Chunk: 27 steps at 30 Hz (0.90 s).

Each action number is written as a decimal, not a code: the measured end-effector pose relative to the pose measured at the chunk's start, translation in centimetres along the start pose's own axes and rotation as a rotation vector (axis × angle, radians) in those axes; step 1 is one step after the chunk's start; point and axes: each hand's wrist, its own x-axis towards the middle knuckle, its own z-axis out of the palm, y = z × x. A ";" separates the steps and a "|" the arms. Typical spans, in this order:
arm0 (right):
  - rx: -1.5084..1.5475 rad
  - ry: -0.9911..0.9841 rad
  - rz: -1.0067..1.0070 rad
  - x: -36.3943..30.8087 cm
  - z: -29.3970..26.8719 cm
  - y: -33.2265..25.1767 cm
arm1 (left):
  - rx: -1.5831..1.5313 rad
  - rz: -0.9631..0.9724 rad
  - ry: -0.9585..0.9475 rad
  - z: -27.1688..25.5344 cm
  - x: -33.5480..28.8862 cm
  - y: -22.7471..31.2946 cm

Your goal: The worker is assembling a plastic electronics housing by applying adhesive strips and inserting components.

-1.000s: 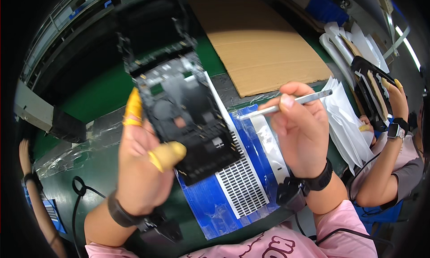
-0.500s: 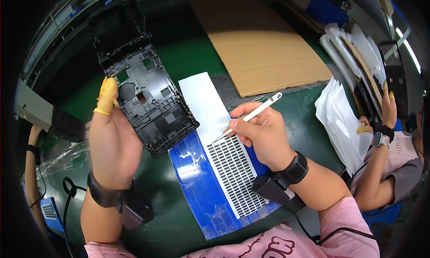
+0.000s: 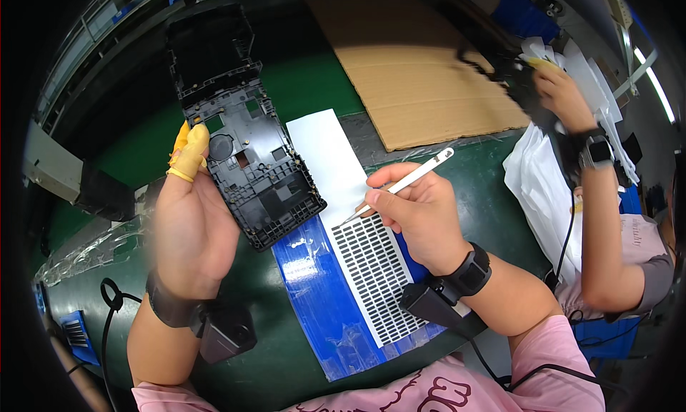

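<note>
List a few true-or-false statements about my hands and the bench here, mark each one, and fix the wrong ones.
1. The left hand holds a black plastic frame. True.
2. The right hand is empty. False: it holds a slim, pointed white tool.
3. The tool's tip is near the farthest row of black rectangles on a white sheet. True.
4. The right hand wears yellow finger covers. False: the yellow finger covers are on the left hand.
5. The sheet lies on a blue board. True.
</note>
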 end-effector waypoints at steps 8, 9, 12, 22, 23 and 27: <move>0.276 -0.018 -0.060 -0.7 -0.4 -2.6 | 0.028 -0.051 0.049 0.6 -0.9 -1.5; 0.266 0.001 -0.112 -1.2 -0.6 -3.4 | 0.015 -0.120 0.028 1.1 -1.3 -1.6; 0.304 -0.032 -0.146 -2.6 0.4 -4.9 | 0.032 -0.270 -0.025 2.6 -3.0 -1.6; 0.197 0.031 -0.118 -3.6 2.7 -4.1 | 0.020 -0.357 -0.035 3.9 -5.4 -2.3; 0.199 0.031 -0.113 -3.6 2.9 -4.2 | 0.016 -0.357 -0.039 3.9 -5.4 -2.1; 0.207 0.023 -0.130 -3.7 3.0 -4.2 | 0.008 -0.362 -0.039 3.6 -5.6 -2.1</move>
